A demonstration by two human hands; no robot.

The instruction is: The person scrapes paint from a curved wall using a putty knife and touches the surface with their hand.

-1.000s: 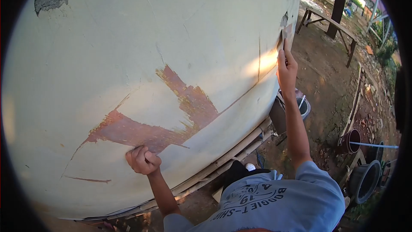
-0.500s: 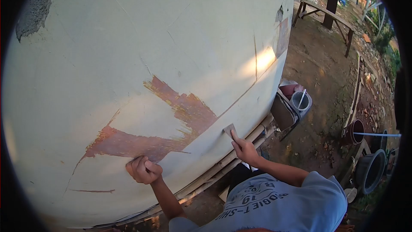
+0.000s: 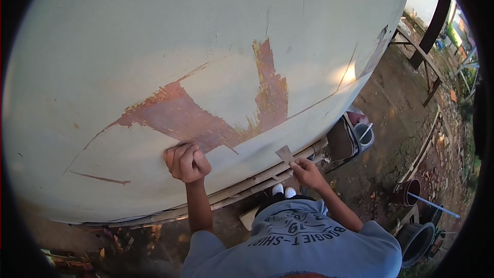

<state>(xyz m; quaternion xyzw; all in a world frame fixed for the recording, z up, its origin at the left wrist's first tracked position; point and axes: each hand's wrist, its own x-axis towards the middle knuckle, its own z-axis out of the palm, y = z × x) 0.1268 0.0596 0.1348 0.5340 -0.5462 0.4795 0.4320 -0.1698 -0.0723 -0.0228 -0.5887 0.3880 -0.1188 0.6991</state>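
A pale wall (image 3: 170, 15) fills most of the view, with a rough reddish-brown patch (image 3: 175, 110) low on its surface. At the patch's lower edge my left hand (image 3: 187, 162) is closed in a fist against or close to the wall; whatever may be in it is hidden. My right hand (image 3: 307, 173) grips a flat putty knife (image 3: 284, 153), its blade pointing up toward the wall's lower edge. Whether the blade touches the wall I cannot tell.
Bamboo poles (image 3: 257, 179) run along the wall's foot. To the right stand a container holding a small bucket (image 3: 364, 134), a brown bucket (image 3: 406, 191) with a pale stick and a dark basin (image 3: 416, 244). A wooden bench (image 3: 429, 67) is farther back.
The view has turned, so the patch and wall appear tilted differently. My right hand has lowered the putty knife toward the wall's bottom edge. My left fist stays by the patch's lower edge.
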